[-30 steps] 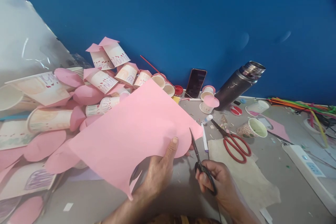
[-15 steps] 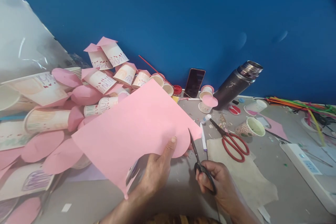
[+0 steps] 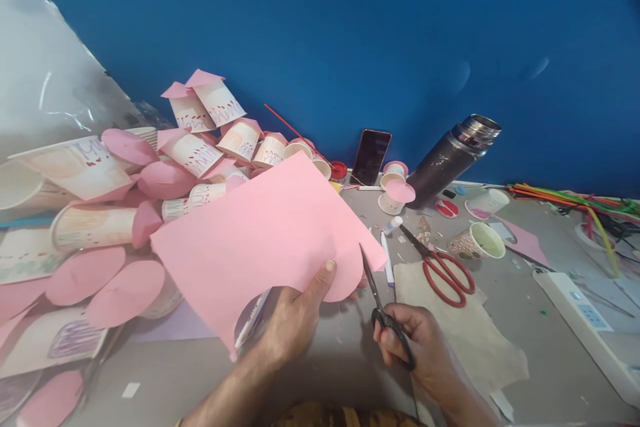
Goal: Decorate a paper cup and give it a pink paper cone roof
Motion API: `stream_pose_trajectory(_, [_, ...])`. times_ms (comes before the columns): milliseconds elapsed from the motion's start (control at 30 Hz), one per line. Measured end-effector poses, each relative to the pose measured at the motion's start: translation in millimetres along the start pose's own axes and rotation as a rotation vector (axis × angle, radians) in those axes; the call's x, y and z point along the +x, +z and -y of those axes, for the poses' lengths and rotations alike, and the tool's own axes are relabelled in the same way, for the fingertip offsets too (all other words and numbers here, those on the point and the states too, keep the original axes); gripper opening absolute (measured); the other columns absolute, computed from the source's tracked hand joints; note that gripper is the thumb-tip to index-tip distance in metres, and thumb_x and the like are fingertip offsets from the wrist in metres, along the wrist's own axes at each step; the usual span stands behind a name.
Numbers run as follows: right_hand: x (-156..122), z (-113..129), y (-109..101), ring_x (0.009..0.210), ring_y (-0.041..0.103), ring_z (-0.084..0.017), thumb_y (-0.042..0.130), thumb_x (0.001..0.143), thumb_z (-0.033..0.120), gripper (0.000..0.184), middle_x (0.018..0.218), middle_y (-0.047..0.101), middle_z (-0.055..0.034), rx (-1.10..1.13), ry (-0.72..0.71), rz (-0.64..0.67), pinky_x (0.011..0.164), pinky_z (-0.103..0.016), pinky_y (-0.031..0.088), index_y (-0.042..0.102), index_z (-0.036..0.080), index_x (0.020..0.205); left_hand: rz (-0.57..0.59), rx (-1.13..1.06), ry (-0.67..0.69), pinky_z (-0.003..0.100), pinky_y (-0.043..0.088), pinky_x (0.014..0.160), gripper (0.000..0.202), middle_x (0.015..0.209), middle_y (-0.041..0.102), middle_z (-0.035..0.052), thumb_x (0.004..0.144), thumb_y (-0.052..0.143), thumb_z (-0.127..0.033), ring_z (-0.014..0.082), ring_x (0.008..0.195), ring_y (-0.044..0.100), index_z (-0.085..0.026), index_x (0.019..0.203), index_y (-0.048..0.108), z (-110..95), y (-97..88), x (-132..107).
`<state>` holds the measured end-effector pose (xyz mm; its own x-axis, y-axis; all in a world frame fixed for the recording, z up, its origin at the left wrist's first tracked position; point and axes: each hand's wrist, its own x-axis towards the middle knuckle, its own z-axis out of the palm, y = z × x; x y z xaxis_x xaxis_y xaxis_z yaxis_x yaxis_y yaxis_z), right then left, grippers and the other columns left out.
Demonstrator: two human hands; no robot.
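My left hand (image 3: 295, 320) pinches the near edge of a large pink paper sheet (image 3: 260, 233), thumb on top, and holds it tilted above the table. My right hand (image 3: 415, 347) grips small black scissors (image 3: 377, 300), blades pointing away from me along the sheet's rounded right edge. The blades look nearly closed beside that curved cut edge.
A heap of decorated paper cups with pink paper lids (image 3: 125, 193) fills the left. Red scissors (image 3: 443, 270) lie on a cloth (image 3: 465, 327) at right, near an open cup (image 3: 477, 242), a steel flask (image 3: 453, 157), a phone (image 3: 371, 157), a glue tube (image 3: 386, 257), a power strip (image 3: 585, 310) and coloured sticks (image 3: 575, 200).
The pink sheet's left and lower corners have swung rightward as my left hand turns it. The scissors stay at the sheet's right edge, almost unmoved.
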<state>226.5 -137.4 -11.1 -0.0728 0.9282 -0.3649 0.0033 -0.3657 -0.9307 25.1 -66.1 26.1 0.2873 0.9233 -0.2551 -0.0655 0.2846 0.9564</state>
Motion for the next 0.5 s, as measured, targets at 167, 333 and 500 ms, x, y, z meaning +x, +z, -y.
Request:
stream_pose_trajectory(167, [-1.1,1.9,-1.1,0.049,0.045,-0.011,0.079,0.070,0.080,0.065,0.051,0.059,-0.0014,-0.012,0.003,0.024,0.051,-0.024,0.037,0.067,0.016,0.070,0.020,-0.009,0.006,0.040,0.058,0.086,0.052,0.092,0.083,0.0108,0.093,0.059,-0.066,0.0332,0.097,0.076,-0.020,0.101,0.082,-1.7,-2.9,0.3])
stream_pose_trajectory(333, [-0.4,5.1,-0.8,0.049,0.045,-0.011,0.079,0.069,0.079,0.065,0.051,0.059,-0.0014,-0.018,0.010,0.037,0.052,-0.024,0.038,0.067,0.016,0.069,-0.003,-0.006,-0.015,0.039,0.058,0.086,0.048,0.095,0.083,0.0103,0.094,0.060,-0.062,0.0327,0.099,0.077,-0.020,0.105,0.081,3.9,-3.2,-0.4])
stream_pose_trajectory(500, [-0.4,3.2,-1.3,0.050,0.043,-0.011,0.078,0.073,0.077,0.061,0.051,0.058,-0.0003,-0.025,0.001,0.020,0.052,-0.024,0.036,0.066,0.017,0.069,0.028,-0.040,-0.012,0.040,0.057,0.091,0.046,0.099,0.083,0.0101,0.098,0.058,-0.060,0.0323,0.105,0.075,-0.021,0.107,0.081,8.1,-3.3,-0.6])
